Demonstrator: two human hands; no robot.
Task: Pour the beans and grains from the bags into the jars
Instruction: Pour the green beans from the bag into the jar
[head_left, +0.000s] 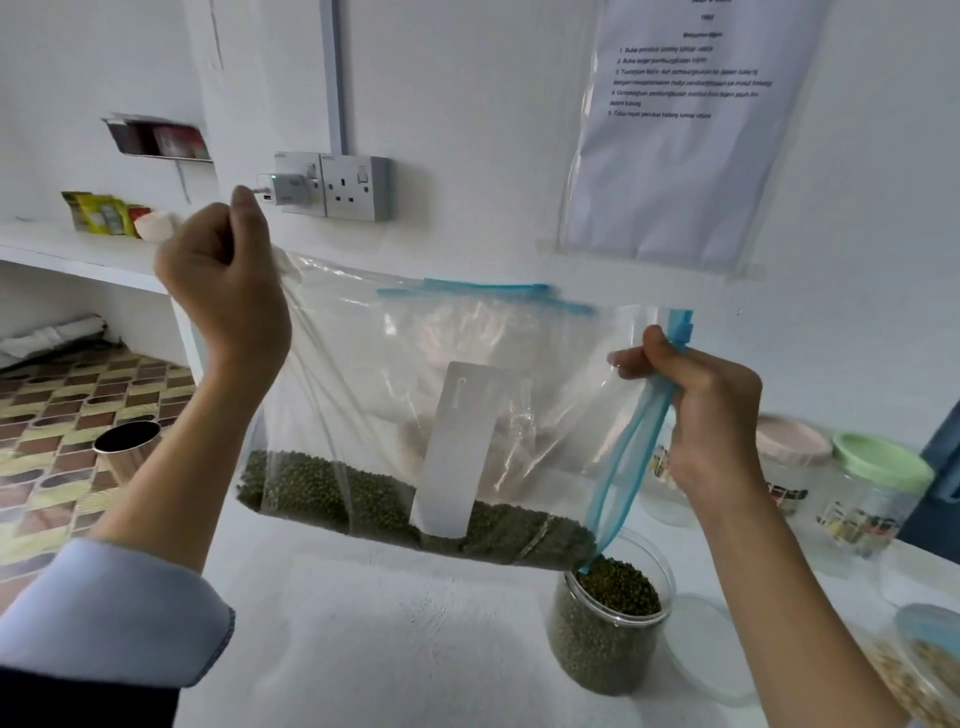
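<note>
Both hands grip the zip bag: left hand lifts the closed end, right hand pinches the blue zipper, so mung beans slide into the jar.

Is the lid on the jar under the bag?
No, the jar stands open, green beans showing at its mouth, with the bag corner dipping in.
</note>
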